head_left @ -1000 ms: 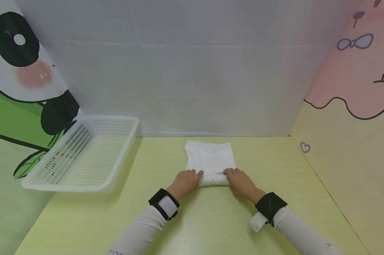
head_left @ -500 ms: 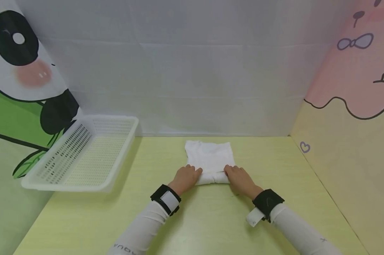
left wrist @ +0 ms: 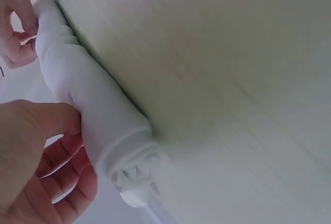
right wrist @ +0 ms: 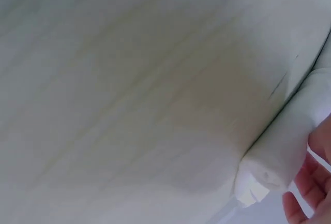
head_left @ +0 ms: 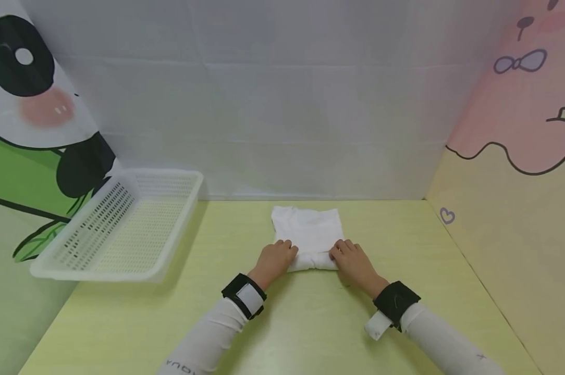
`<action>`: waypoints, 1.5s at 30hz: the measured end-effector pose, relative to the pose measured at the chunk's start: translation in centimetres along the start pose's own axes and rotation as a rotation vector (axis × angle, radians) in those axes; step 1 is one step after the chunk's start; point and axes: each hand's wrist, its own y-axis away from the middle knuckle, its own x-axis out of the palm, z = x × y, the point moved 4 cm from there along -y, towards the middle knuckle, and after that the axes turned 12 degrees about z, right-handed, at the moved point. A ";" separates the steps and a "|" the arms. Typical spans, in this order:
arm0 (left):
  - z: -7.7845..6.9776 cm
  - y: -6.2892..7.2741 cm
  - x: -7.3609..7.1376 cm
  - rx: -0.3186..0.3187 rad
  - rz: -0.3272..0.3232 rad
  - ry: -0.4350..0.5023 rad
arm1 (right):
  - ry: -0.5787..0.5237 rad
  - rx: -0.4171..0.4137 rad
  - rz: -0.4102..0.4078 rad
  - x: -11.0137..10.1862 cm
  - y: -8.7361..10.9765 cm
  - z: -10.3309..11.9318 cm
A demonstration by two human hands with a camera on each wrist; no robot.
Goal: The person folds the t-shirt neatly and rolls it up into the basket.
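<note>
A white towel (head_left: 308, 229) lies on the table in the head view, its far part flat and its near edge rolled into a thick tube. My left hand (head_left: 274, 260) holds the left end of that roll, thumb on the near side. At the right end, my right hand (head_left: 355, 264) grips it with curled fingers. The left wrist view shows the roll (left wrist: 103, 89) with its spiral end, the thumb (left wrist: 62, 118) pressed against it and the fingers beyond. In the right wrist view, the thumb and fingers (right wrist: 310, 188) close about the other end of the roll (right wrist: 284, 141).
A white perforated plastic basket (head_left: 137, 224) stands at the left of the pale yellow table (head_left: 301, 323). Behind is a grey-white wall sheet (head_left: 273, 114). Cartoon-printed panels flank the table, a panda at left and a pink figure (head_left: 512, 114) at right.
The left hand has shifted slightly forward, and the towel's rolled near edge sits a little farther from me. Both hands keep hold of the roll. The basket stays put.
</note>
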 end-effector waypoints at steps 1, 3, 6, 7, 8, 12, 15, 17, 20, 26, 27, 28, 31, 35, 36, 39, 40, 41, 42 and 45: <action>0.0 0.1 -0.1 -0.004 -0.003 0.002 | 0.024 -0.007 -0.006 -0.1 0.0 0.1; 0.0 0.2 -0.1 -0.011 -0.004 0.017 | 0.070 -0.020 -0.015 -0.3 0.0 0.3; 0.0 0.3 -0.1 -0.005 -0.002 0.044 | 0.096 -0.022 0.000 -0.3 0.1 0.4; 0.0 0.3 -0.1 -0.004 0.007 0.053 | 0.093 -0.019 0.008 -0.3 0.1 0.4; 0.0 0.4 -0.1 0.001 0.026 0.058 | 0.087 -0.016 0.023 -0.2 0.2 0.4; 0.0 0.4 0.2 0.012 0.083 0.040 | 0.080 -0.008 0.081 0.2 0.4 0.3; 0.0 0.4 0.4 0.012 0.089 0.014 | 0.107 -0.005 0.092 0.4 0.4 0.3; -0.1 0.4 0.5 0.013 0.062 0.000 | 0.125 0.000 0.086 0.6 0.4 0.2; -0.2 0.4 0.5 0.014 0.010 -0.024 | 0.125 0.001 0.067 0.7 0.4 0.2; -0.3 0.8 0.4 0.020 -0.015 -0.075 | 0.104 -0.029 0.012 0.6 0.5 0.3; -0.3 0.8 0.4 0.021 -0.005 -0.074 | 0.093 -0.037 0.001 0.6 0.6 0.3; -0.3 0.9 0.3 0.025 0.003 -0.070 | 0.081 -0.043 -0.009 0.5 0.6 0.3; -0.3 1.1 0.1 0.036 0.041 -0.053 | 0.034 -0.050 -0.009 0.3 0.7 0.3; -0.2 1.2 -0.1 0.045 0.106 -0.029 | -0.009 -0.041 0.033 0.3 0.7 0.1; -0.1 1.2 -0.1 0.045 0.122 -0.026 | -0.018 -0.040 0.043 0.3 0.7 0.0; -0.1 1.2 -0.1 0.040 0.170 -0.022 | -0.044 -0.043 0.065 0.2 0.5 -0.1; -0.1 1.2 -0.1 0.038 0.179 -0.025 | -0.056 -0.044 0.073 0.2 0.5 -0.1; -0.1 1.1 -0.1 0.036 0.185 -0.026 | -0.066 -0.043 0.082 0.2 0.4 -0.1; -0.1 1.1 -0.1 0.034 0.186 -0.026 | -0.077 -0.043 0.092 0.2 0.3 -0.2; 0.1 0.8 0.0 0.022 0.169 -0.036 | -0.103 -0.031 0.133 0.3 0.0 -0.3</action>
